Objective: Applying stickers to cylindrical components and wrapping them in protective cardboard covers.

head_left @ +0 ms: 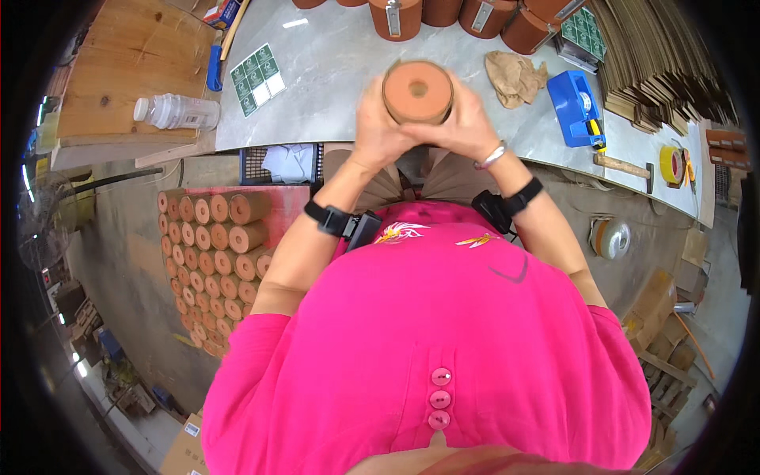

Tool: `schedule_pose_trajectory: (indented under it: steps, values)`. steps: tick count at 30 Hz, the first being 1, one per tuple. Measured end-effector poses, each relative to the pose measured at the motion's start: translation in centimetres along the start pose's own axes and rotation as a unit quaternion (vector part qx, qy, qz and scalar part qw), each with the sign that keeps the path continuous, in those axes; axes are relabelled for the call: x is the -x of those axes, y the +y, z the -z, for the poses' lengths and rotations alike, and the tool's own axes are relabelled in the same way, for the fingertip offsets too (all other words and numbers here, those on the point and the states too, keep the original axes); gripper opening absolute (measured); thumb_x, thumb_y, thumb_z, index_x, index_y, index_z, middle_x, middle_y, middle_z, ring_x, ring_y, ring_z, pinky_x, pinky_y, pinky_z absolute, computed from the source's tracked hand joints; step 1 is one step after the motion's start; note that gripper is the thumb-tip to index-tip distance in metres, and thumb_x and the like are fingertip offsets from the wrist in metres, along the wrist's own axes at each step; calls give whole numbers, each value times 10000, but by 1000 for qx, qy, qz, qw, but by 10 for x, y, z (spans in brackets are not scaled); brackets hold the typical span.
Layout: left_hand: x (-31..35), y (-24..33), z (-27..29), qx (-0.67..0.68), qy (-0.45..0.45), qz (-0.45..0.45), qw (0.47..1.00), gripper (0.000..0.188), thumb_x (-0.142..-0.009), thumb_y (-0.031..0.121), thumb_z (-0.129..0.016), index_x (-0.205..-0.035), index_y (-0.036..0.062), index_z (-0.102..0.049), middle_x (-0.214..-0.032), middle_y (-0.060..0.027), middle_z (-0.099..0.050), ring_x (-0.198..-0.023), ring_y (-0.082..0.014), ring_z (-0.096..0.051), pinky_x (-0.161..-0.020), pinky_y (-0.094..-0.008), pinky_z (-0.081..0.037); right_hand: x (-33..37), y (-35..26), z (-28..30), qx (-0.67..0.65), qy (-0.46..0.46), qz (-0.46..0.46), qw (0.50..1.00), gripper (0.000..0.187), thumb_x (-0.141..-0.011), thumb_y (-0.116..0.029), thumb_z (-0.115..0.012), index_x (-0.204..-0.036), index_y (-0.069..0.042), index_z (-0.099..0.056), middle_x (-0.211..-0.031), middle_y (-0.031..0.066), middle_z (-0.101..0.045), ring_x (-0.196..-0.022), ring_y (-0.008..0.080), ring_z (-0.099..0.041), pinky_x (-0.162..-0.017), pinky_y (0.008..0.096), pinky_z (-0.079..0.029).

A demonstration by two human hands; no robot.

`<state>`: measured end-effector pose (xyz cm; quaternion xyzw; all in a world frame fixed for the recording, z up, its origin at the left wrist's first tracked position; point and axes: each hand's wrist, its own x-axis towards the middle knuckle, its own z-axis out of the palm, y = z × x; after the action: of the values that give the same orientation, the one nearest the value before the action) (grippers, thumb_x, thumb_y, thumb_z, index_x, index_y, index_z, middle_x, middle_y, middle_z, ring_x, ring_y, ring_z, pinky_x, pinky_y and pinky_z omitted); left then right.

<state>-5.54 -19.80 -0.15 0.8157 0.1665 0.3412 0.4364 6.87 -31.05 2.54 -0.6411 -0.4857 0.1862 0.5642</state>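
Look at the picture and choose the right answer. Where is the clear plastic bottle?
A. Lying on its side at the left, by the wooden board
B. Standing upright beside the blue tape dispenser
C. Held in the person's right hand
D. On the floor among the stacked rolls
A: the clear plastic bottle lies on its side at the left, on the edge of the wooden board, while both hands clasp the brown roll.

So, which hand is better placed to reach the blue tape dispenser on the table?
The right hand. It grips the brown cylinder on the side nearer the blue tape dispenser; the left hand would have to cross over.
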Motion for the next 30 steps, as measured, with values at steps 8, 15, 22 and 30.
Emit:
schedule_pose_trajectory:
  steps: [8,15,22,30]
  values:
    - [3,4,0,84,-19,64,994,741,-632,220,-916,-1232,36,-522,-1128,-150,-677,-1043,-285,-678,-886,-390,-538,6,7,1,28,-6,4,1000,794,-672,-302,-899,-1306,0,-529,-1202,141,-654,-1117,227,-635,-968,366,-507]
    - [-1,16,12,-66,-44,-40,996,841,-602,244,-924,-1310,65,-508,-1245,-130,-634,-1170,-277,-619,-1033,-479,-435,14,-14,34,-66,-82,-62,993,673,-836,-496,-734,-1265,-2,-574,-1223,155,-641,-1143,229,-609,-975,362,-489]
    - [-29,44,38,-302,-92,-383,868,582,-706,142,-759,-1264,164,-592,-1345,-6,-599,-1304,-221,-537,-1178,-568,-173,27,-40,54,-174,-144,-210,951,658,-965,-557,-550,-1290,15,-562,-1138,98,-626,-1010,129,-601,-788,254,-515]
    - [-38,67,46,-304,-133,-363,871,580,-750,155,-730,-1308,153,-571,-1372,-105,-576,-1346,-310,-493,-1179,-515,-249,47,-36,38,-153,-4,-77,985,728,-873,-386,-737,-1380,59,-464,-1215,143,-631,-1090,170,-605,-930,312,-490]
